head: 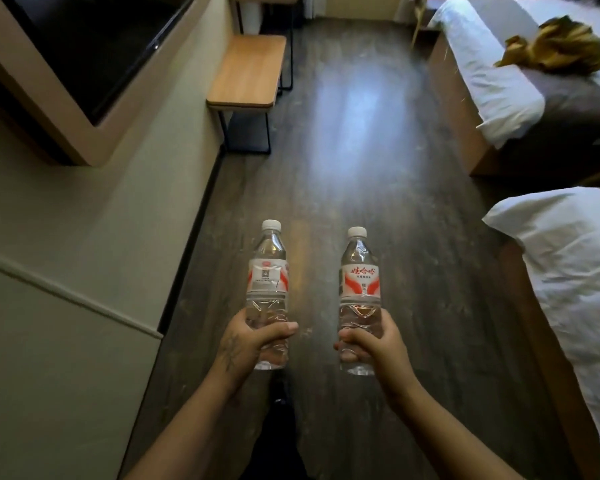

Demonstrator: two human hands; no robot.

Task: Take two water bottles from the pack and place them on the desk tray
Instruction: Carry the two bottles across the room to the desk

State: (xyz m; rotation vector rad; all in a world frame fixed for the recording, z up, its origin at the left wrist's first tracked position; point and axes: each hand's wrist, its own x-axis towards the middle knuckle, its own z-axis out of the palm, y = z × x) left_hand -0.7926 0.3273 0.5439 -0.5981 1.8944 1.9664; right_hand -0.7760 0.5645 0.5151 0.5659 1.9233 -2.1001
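I hold two clear water bottles upright over the dark wooden floor, each with a white cap and a red and white label. My left hand [246, 344] grips the lower part of the left bottle [268, 278]. My right hand [374, 344] grips the lower part of the right bottle [360, 282]. The two bottles stand side by side, a hand's width apart. Neither the pack nor a desk tray is in view.
A wooden bench [246, 72] on black legs stands against the left wall, below a wall-mounted television [94, 46]. Two beds with white linen line the right side, the near bed [568, 271] and the far bed [492, 64] with a brown-gold cloth [558, 43]. A floor aisle [354, 133] runs between.
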